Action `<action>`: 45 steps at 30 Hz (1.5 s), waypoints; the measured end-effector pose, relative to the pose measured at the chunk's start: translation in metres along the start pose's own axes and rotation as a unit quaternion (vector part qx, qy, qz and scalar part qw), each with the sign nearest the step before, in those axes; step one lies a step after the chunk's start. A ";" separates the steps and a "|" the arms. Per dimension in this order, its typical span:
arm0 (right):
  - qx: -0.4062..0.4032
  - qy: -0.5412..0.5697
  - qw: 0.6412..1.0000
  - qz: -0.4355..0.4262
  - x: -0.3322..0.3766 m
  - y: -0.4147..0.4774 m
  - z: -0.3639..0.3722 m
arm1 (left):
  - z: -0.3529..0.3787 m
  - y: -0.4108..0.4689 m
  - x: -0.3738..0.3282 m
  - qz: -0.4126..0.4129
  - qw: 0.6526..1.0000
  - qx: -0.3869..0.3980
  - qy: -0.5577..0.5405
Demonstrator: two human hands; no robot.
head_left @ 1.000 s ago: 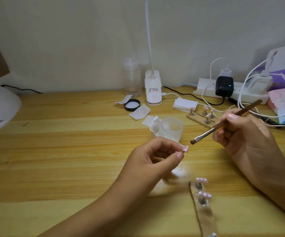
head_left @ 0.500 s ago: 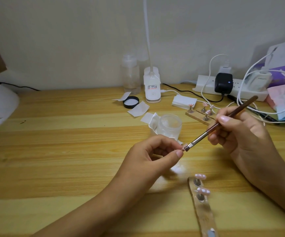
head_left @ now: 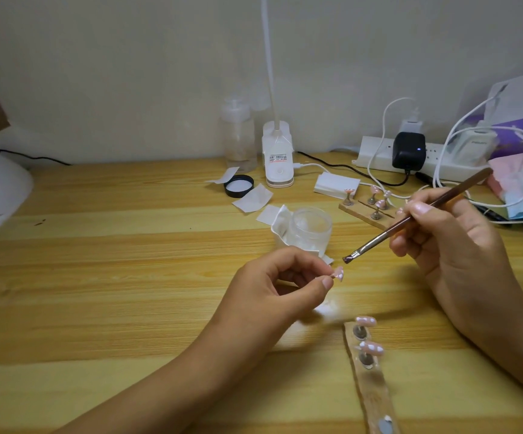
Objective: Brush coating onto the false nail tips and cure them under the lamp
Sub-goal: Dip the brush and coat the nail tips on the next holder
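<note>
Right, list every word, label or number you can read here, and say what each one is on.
"PHILIPS": faint grey lettering on the white charger sitting on the power strip. It is blurred, so this reading is not certain.
Sticker on the desk lamp base: red and dark print, too small to read.
Nothing else in view carries legible text.

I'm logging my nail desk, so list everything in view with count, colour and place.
Pink false nail tip: one, pink, held above table centre.
Brown-handled flat brush: one, brown, held right of it.
Clear round jar: one, clear, behind the tip.
Black round lid: one, black, behind jar.
Near wooden strip: one, tan, bottom right.
Pink tips on stands: two, pink, on that strip.
Far wooden block: one, tan, behind brush.
White power strip: one, white, back right.
Left hand: one, pinching tip.
Right hand: one, gripping brush.
</note>
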State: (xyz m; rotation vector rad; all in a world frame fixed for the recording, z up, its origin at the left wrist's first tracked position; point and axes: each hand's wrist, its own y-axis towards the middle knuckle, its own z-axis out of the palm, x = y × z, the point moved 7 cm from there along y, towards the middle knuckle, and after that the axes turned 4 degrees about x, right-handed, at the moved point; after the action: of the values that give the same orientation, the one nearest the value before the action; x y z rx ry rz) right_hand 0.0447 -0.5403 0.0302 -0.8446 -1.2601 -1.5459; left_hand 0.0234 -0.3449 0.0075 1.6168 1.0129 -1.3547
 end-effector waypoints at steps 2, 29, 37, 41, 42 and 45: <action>0.011 0.002 1.000 0.004 0.001 -0.001 0.003 | 0.001 0.000 0.000 -0.001 1.000 0.003 -0.001; 0.053 0.019 0.998 0.013 -0.002 -0.001 0.008 | 0.000 0.002 0.002 -0.006 0.999 -0.006 -0.047; 0.058 -0.016 0.998 0.003 -0.001 -0.002 0.010 | -0.001 0.002 0.003 -0.009 0.999 -0.009 -0.052; 0.052 -0.062 0.996 -0.038 0.005 -0.005 0.010 | -0.001 0.002 0.004 -0.011 0.999 -0.006 -0.047; 0.051 -0.074 0.995 -0.049 0.007 -0.005 0.010 | -0.001 0.003 0.005 -0.012 0.999 -0.008 -0.045; 0.048 -0.088 0.992 -0.072 0.010 -0.005 0.010 | -0.001 0.002 0.005 -0.011 0.999 -0.013 -0.043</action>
State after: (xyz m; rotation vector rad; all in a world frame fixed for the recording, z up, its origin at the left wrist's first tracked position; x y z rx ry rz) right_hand 0.0366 -0.5329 0.0399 -0.8585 -1.5411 -1.5348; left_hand 0.0267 -0.3443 0.0031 1.5200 0.9963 -1.4079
